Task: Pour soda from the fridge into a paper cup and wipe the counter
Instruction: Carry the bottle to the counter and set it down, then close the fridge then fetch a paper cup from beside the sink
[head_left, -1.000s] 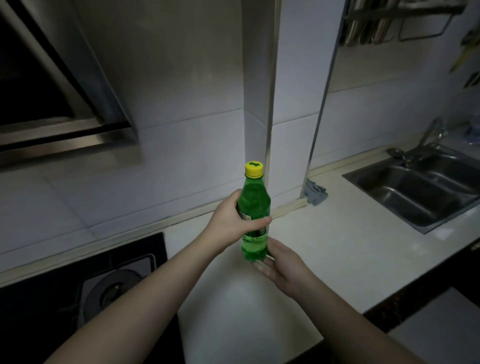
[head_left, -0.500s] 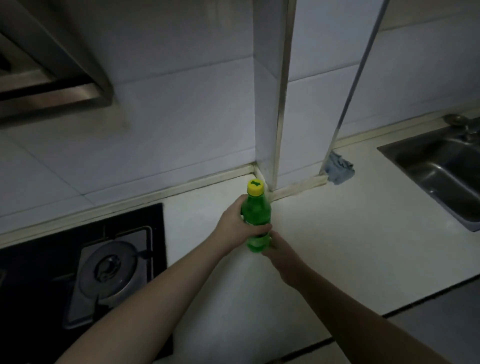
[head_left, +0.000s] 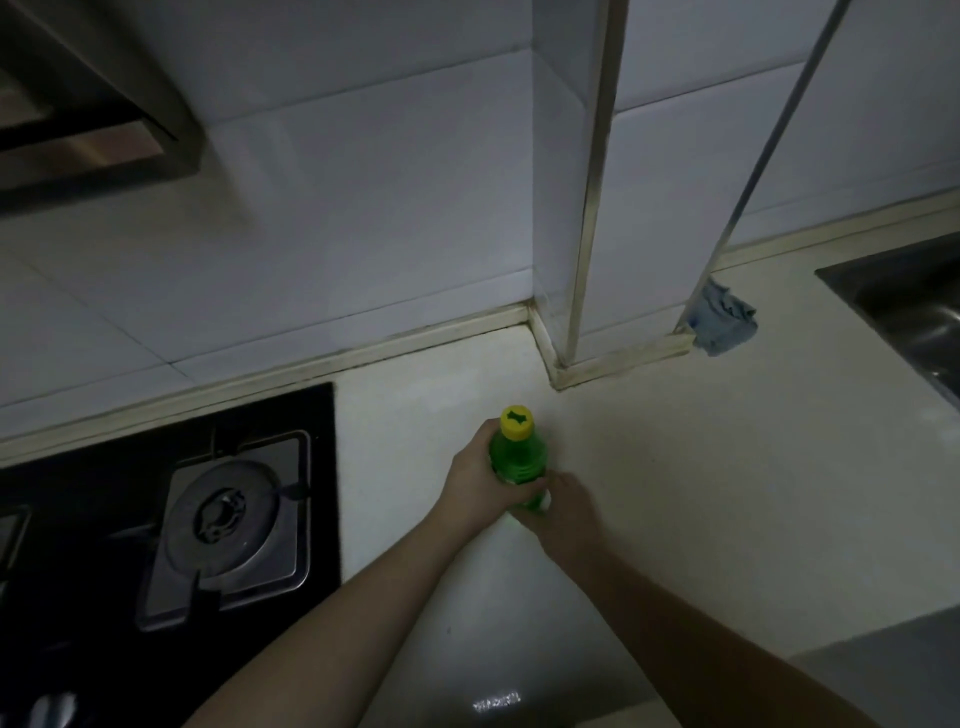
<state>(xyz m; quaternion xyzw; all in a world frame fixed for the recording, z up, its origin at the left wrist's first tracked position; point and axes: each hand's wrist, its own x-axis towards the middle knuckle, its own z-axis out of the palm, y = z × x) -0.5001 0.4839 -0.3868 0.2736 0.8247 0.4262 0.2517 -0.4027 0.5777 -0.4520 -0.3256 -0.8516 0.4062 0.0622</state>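
Observation:
A green soda bottle (head_left: 518, 456) with a yellow cap stands upright low over the pale counter (head_left: 701, 467), between the stove and the tiled pillar. My left hand (head_left: 475, 480) grips its middle from the left, fingers wrapped round the label. My right hand (head_left: 563, 512) is at the bottle's bottom on the right side and hides it; I cannot tell whether its fingers curl round the bottle or just support it. A crumpled blue cloth (head_left: 722, 317) lies on the counter at the pillar's right corner. No paper cup is in view.
A black gas stove (head_left: 171, 519) with a round burner fills the left. A range hood (head_left: 88, 114) hangs at the upper left. The steel sink (head_left: 904, 306) cuts into the counter at the right edge. The tiled pillar (head_left: 566, 208) juts out from the wall.
Both hands have lowered the bottle toward the counter, and my view has tilted down, so the sink and faucet slid mostly out of frame.

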